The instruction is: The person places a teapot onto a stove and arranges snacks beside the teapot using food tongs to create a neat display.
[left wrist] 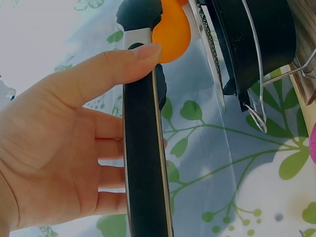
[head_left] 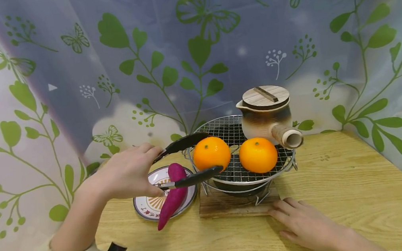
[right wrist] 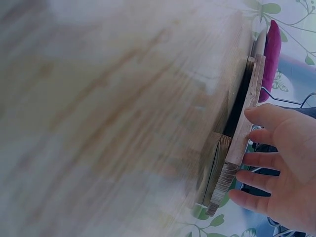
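Note:
My left hand (head_left: 129, 171) grips a pair of tongs (head_left: 191, 178) with black tips, its thumb pressed on one arm of them. Those tips stand on either side of the left orange (head_left: 211, 153), which is on the round wire grill (head_left: 237, 174). A second orange (head_left: 258, 155) sits beside it on the mesh. My right hand (head_left: 302, 220) is at the right front corner of the wooden board (head_left: 230, 208) under the grill, fingers extended, fingertips at the board's edge. In the left wrist view, the tongs (left wrist: 145, 148) run upright across the palm toward the orange (left wrist: 173, 34).
A clay teapot (head_left: 266, 119) with a wooden lid and a side handle stands at the grill's back right. Left of the grill, a purple sweet potato (head_left: 175, 199) lies across a patterned plate (head_left: 141, 204). A leaf-patterned curtain (head_left: 163, 25) hangs behind the wooden table (head_left: 353, 184).

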### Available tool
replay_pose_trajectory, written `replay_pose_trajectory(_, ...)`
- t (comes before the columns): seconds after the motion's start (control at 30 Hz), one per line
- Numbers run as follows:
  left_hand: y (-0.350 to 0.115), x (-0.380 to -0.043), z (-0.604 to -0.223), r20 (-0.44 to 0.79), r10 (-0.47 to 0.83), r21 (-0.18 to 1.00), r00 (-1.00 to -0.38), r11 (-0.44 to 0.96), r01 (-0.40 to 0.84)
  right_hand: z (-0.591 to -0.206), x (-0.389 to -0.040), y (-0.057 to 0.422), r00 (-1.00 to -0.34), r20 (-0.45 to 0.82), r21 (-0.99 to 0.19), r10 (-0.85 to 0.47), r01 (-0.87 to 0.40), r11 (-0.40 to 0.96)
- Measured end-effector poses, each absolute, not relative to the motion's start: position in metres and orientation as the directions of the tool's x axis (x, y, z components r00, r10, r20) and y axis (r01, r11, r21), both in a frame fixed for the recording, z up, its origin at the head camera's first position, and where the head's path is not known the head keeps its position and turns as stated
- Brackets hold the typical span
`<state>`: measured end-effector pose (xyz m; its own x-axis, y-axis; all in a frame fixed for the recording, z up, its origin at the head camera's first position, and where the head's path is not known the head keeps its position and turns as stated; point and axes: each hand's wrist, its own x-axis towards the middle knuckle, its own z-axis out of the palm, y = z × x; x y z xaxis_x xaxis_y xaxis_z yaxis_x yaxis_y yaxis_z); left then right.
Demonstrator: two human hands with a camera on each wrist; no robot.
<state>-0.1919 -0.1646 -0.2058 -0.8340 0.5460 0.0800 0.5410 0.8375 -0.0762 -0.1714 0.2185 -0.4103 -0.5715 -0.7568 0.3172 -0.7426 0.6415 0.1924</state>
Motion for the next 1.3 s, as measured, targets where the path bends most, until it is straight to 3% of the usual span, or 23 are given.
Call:
replay_pose_trajectory(0.8,-0.149,-0.198,-0.205,-0.021,0.563,-0.054,-0.826,0.824,0.563,-0.413,-0.173,0.219,-0.539,0.367,0.208,-0.758,-0.747,0.632)
replay_pose_trajectory(1.3,-0.149,-0.202,-0.208,-0.044,0.566,-0.027,-0.823,0.823,0.567,-0.412,-0.172,0.218,-0.555,0.348,0.206,-0.756,-0.741,0.639)
